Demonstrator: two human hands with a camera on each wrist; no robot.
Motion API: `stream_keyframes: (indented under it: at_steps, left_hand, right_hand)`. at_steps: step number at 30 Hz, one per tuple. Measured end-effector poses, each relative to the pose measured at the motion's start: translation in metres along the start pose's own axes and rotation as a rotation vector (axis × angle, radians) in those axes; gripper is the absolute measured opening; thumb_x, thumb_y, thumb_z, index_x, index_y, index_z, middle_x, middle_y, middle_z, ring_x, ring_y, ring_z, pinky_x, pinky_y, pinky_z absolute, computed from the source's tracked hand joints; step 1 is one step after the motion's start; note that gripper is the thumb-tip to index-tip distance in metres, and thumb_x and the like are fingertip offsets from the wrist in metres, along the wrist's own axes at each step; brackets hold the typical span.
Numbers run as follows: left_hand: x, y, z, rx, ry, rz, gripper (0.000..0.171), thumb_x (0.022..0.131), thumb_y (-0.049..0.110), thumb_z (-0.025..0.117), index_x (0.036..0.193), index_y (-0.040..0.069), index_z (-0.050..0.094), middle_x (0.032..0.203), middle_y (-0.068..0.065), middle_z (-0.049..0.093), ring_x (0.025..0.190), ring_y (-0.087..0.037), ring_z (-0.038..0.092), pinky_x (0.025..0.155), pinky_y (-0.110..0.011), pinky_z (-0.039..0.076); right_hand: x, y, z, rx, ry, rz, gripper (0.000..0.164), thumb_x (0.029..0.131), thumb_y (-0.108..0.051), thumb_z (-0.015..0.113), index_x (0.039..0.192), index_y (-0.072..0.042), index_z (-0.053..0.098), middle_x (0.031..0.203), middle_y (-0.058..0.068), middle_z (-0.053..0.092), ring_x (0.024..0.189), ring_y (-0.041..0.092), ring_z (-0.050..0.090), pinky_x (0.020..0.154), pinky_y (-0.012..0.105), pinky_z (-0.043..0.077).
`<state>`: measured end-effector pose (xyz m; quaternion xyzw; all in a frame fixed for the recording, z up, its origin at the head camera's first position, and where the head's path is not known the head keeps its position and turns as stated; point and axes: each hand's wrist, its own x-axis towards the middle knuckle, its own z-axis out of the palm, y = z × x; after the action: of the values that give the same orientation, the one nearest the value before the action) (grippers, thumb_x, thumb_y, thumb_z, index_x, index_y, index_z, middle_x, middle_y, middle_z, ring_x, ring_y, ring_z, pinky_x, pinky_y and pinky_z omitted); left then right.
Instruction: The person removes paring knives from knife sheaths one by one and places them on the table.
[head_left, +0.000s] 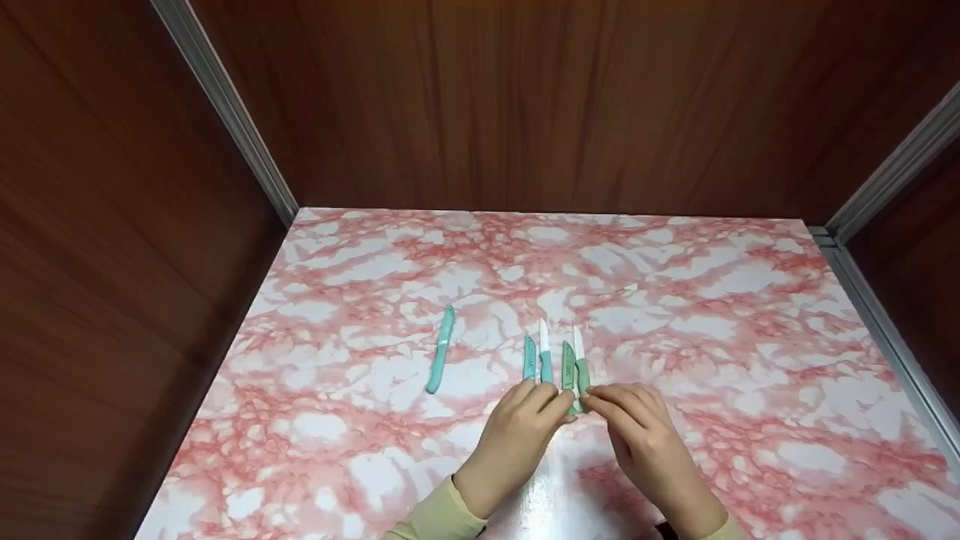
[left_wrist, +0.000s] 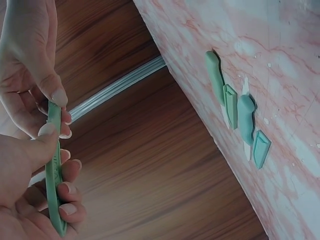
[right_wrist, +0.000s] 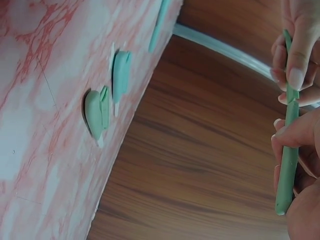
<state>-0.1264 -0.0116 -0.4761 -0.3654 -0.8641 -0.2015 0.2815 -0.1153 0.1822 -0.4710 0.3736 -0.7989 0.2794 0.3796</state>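
Between my two hands is a green knife (right_wrist: 287,175) with its blade inside a green sheath (left_wrist: 53,175). My left hand (head_left: 517,420) grips the sheath, thumb along one side and fingers curled round the other. My right hand (head_left: 641,435) holds the handle, pinched between thumb and fingers. Sheath and handle meet at a notched joint; no blade shows there. Just beyond the hands lie another green knife (head_left: 583,373) with its white blade bare, a loose green sheath (head_left: 568,367) beside it, a turquoise knife (head_left: 546,367), also bare, and its turquoise sheath (head_left: 529,358).
Farther left on the table lies a turquoise knife in its sheath (head_left: 441,356). The red-and-white marbled tabletop (head_left: 705,300) is bounded by brown wood-grain panels (head_left: 525,105) at the back and sides, with metal strips (head_left: 232,112) at the corners.
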Motion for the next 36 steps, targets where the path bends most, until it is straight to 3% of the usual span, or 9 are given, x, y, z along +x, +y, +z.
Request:
stream_keyframes:
  at_steps: [11,36]
  left_hand:
    - [-0.001,0.0018,-0.001,-0.023,0.001,-0.032,0.023,0.091,0.027,0.063,0.108,0.012,0.065,0.092,0.004,0.055,0.081,-0.011,0.048,0.072,-0.021,0.042]
    - [-0.0026,0.0023,-0.0024,-0.059,-0.005,-0.038,0.023,0.095,0.027,0.057,0.109,0.011,0.066,0.093,0.004,0.056,0.085,-0.01,0.051,0.079,-0.017,0.043]
  right_hand:
    - [0.0004,-0.0014,0.0002,0.003,0.004,0.003,0.029,0.102,-0.009,0.043,0.105,-0.002,0.071,0.105,0.01,0.066,0.092,0.028,0.059,0.084,0.035,0.041]
    - [-0.0003,-0.0007,-0.0033,0.015,-0.019,0.011,0.03,0.102,-0.011,0.042,0.106,-0.001,0.071,0.105,0.009,0.065,0.092,0.026,0.059,0.085,0.034,0.041]
